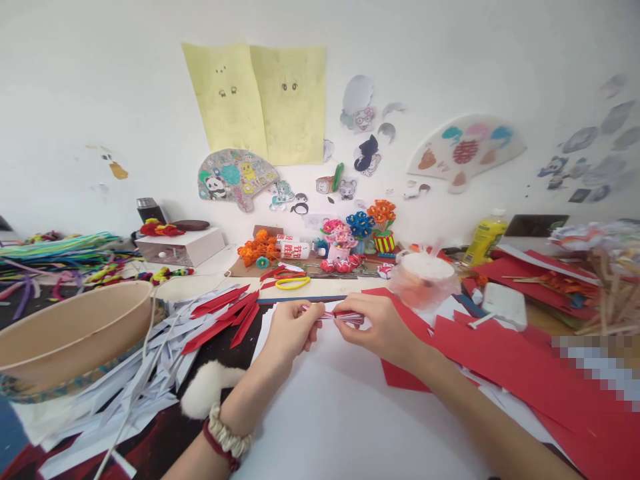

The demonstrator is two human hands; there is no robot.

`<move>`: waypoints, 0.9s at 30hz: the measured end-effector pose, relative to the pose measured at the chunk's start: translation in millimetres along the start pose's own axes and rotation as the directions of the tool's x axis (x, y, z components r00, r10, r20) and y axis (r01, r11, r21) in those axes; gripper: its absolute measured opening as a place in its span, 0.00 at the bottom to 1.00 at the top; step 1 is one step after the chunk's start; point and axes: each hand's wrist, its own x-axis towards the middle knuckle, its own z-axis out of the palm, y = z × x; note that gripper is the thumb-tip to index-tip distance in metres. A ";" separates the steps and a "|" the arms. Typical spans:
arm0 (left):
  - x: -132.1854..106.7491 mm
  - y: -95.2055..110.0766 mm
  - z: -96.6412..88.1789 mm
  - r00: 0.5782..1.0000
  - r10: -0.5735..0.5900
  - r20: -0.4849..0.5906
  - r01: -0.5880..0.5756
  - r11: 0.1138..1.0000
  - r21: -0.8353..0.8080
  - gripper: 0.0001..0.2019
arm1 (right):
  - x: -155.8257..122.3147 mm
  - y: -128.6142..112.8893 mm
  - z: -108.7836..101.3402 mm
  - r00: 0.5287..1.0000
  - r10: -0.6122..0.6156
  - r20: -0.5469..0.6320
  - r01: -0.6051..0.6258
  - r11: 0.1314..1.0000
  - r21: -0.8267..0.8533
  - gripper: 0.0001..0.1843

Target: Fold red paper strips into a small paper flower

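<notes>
Between both hands is a small bundle of folded red-and-white paper (357, 319), held level above the white paper sheets (310, 420). My left hand (295, 325) is closed round its left end, with the thumb on top. My right hand (383, 327) pinches the bundle near its middle between thumb and fingers, and the layered right end shows under the hand. A scrunchie (227, 430) circles my left wrist. Left of the hands lie folded red paper strips (233, 310) and a heap of white paper strips (130, 380).
Yellow-handled scissors (293, 283) lie behind the hands. A beige basin (75, 327) stands at left. Red paper sheets (510, 360) spread over the right side. Handmade flowers (360, 227), a plastic-wrapped tub (425, 273) and a yellow bottle (485, 238) stand along the wall.
</notes>
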 end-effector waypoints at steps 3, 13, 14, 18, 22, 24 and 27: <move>-1.2 0.4 0.0 1.000 0.028 0.005 -0.028 1.000 0.011 0.17 | -0.5 0.2 1.0 1.000 -0.017 -0.025 0.017 1.000 -0.005 0.06; 0.8 0.2 -0.3 0.995 0.092 0.025 -0.093 0.995 0.037 0.18 | 0.1 0.4 1.7 0.997 -0.001 -0.074 0.003 1.000 0.030 0.08; 1.0 0.1 -0.7 0.994 0.102 0.029 -0.103 0.994 0.041 0.18 | 0.6 0.1 0.9 0.997 0.001 -0.078 0.002 0.999 0.036 0.08; 1.0 0.3 -5.3 0.983 0.182 0.027 -0.183 0.981 0.061 0.17 | 4.2 1.2 -6.2 0.995 0.062 -0.073 -0.054 0.993 0.106 0.07; 2.5 0.0 -12.7 0.939 0.342 0.039 -0.343 0.924 0.169 0.16 | 7.8 11.4 -16.6 0.964 0.267 0.013 -0.261 0.932 0.252 0.12; 4.0 -1.2 -15.6 0.916 0.398 0.047 -0.398 0.890 0.224 0.16 | 8.3 17.4 -19.5 0.943 0.322 0.084 -0.330 0.871 0.365 0.15; 6.7 -4.0 -17.8 0.899 0.436 0.045 -0.433 0.868 0.243 0.15 | 8.2 22.3 -19.8 0.928 0.348 0.133 -0.366 0.786 0.499 0.16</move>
